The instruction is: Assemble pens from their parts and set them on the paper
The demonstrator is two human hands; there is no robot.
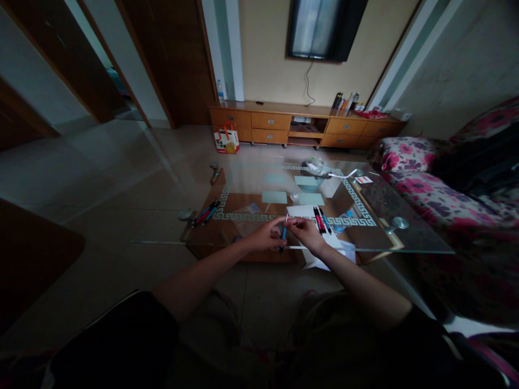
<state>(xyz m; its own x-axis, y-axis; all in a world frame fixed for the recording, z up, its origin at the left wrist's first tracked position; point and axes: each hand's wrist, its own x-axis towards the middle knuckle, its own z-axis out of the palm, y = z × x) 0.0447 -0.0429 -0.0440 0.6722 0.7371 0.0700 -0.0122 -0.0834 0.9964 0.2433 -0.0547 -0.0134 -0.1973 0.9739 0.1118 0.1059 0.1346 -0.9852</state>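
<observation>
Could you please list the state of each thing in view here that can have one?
Left hand: closed on the blue pen.
Right hand: pinching the pen's thin white upper end.
Slim blue pen: held upright between both hands.
Loose pens on white paper: lying flat, untouched.
Pens at the glass table's left end: lying flat, untouched.
Wall-mounted television: screen dark.
Wooden cabinet drawers: shut.

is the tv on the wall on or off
Off, as far as shows: the TV screen is dark grey, with only a pale reflection and no picture.

Floral sofa [430, 186], wooden cabinet [284, 125], wall television [322, 28], gift bag [227, 140]
</observation>
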